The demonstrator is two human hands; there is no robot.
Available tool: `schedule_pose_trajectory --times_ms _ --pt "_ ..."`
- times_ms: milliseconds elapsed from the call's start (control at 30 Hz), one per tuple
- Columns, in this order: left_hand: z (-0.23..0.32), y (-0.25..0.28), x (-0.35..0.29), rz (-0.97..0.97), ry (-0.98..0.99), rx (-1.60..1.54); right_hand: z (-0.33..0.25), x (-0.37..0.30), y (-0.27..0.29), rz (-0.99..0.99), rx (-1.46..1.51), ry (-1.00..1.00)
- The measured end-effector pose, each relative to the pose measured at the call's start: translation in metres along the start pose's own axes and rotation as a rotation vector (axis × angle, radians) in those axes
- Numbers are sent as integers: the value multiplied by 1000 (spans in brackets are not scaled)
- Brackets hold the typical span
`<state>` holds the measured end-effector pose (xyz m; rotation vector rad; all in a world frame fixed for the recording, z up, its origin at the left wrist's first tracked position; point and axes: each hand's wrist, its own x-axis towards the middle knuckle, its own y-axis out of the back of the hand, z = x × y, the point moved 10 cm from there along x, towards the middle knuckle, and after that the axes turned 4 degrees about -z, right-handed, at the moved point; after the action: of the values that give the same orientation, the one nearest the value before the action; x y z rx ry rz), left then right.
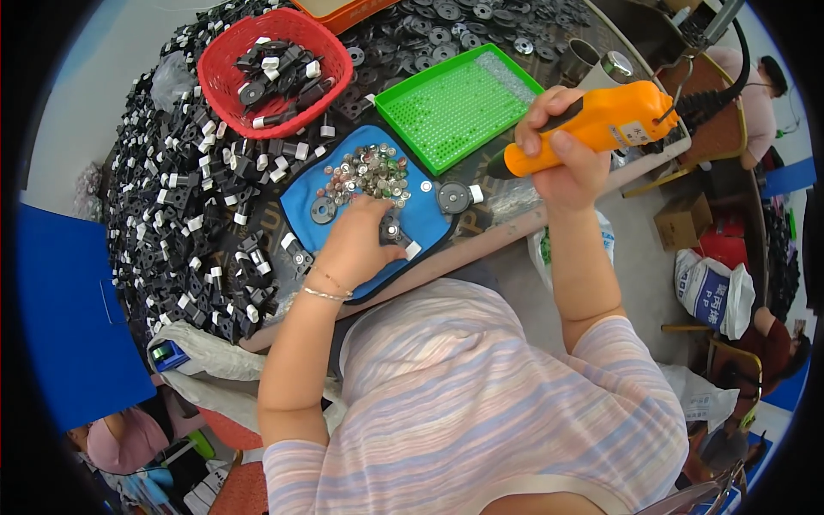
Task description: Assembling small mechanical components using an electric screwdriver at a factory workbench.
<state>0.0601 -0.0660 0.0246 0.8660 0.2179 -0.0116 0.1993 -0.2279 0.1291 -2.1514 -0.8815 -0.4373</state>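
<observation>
My right hand (566, 154) grips an orange electric screwdriver (601, 129) with a dark nose, raised above the table's near edge. My left hand (360, 236) is over a blue mat (296, 193), its fingers reaching to a pile of small metal discs (369, 172). Its thumb stands apart from them, beside a black plastic part with a white end (412, 250); whether it presses on the part I cannot tell. Nearby on the mat are a grey ring-shaped disc (323, 210), a round black part with a white tab (453, 197) and another black-and-white part (296, 252).
A large heap of black parts with white ends (189, 197) covers the table's left. Behind the mat stand a red basket (210, 81) of parts and a green perforated tray (438, 112). Dark round discs (438, 34) lie farther back. Beside the tray is a metal cup (579, 58).
</observation>
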Motion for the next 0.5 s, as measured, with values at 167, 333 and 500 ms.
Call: schedule_pose_trajectory --times_ms 167,333,500 --pt "-15 15 -18 123 13 -86 -2 1 1 -22 -4 24" --pt "-44 43 -32 314 150 58 -4 1 -2 -73 -39 21" --pt "-21 27 -24 354 18 -2 0 -1 -7 -105 -78 4"
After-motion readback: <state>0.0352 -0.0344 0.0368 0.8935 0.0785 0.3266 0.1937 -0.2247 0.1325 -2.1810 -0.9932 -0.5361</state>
